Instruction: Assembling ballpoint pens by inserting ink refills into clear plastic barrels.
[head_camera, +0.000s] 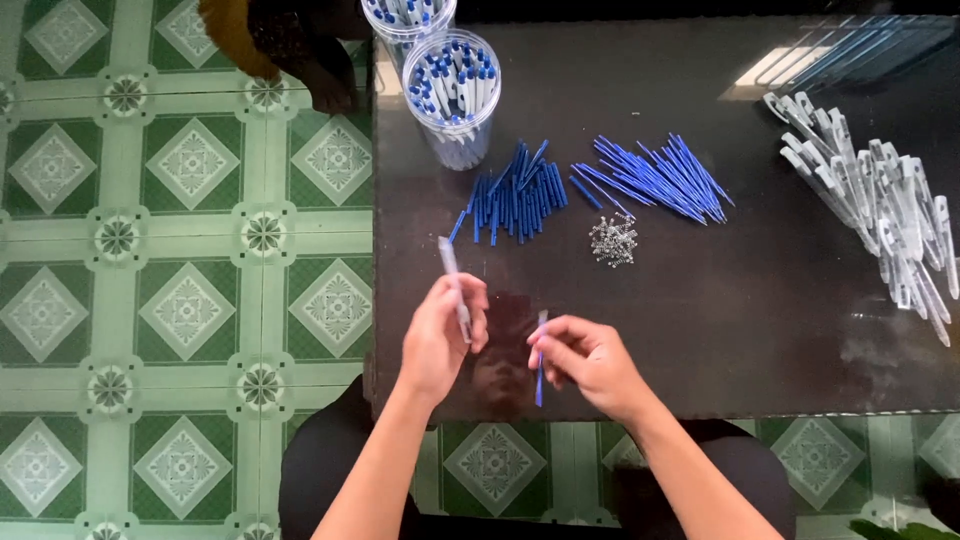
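My left hand (442, 335) grips a clear pen barrel (452, 280) that points up and away from me. In my right hand (590, 362) I pinch a thin blue refill (540, 365), held upright just right of the barrel. Both hands hover over the near left part of a dark glossy table (720, 320). Beyond them lie a heap of short blue parts (515, 195), a fan of long blue refills (660, 180) and a small pile of metal springs (612, 240).
Two clear round tubs of finished white and blue pens (455, 85) stand at the table's far left. Clear pen barrels (880, 200) lie spread at the right. A green patterned tile floor (180, 280) lies to the left. Someone's foot (330, 90) rests by the far corner.
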